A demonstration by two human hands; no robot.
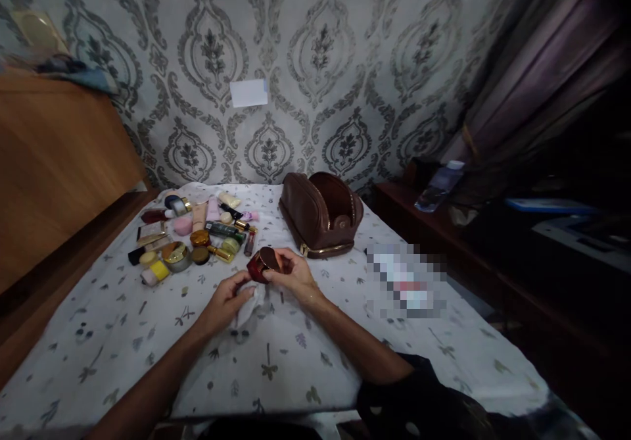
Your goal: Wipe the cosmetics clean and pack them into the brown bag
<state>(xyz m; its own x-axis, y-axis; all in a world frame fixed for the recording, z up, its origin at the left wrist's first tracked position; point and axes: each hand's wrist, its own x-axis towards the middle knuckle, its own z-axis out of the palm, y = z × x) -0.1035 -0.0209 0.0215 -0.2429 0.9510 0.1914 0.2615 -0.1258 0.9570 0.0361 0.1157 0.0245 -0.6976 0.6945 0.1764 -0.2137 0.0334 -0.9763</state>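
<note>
My right hand (299, 278) is closed around a dark red cosmetic jar (260, 266) with a shiny copper-coloured lid, held tilted above the cloth. Beside it, my left hand (229, 300) pinches a white wipe (252, 306), its fingers close against the jar's lower left side; whether the wipe touches the jar I cannot tell. Just behind the hands, to the left, lies a group of cosmetics, among them a gold-lidded jar (176, 256), a pink jar (182, 225) and a dark green tube (224, 230). A brown toiletry bag (308, 213) stands unzipped behind my right hand.
A white patterned cloth (269, 374) covers the table. To the right lies a pixelated object (401, 279). A wooden cabinet (59, 170) borders the left side. At the right, a clear bottle (438, 187) rests on a dark ledge. The wallpapered wall (315, 111) closes off the back.
</note>
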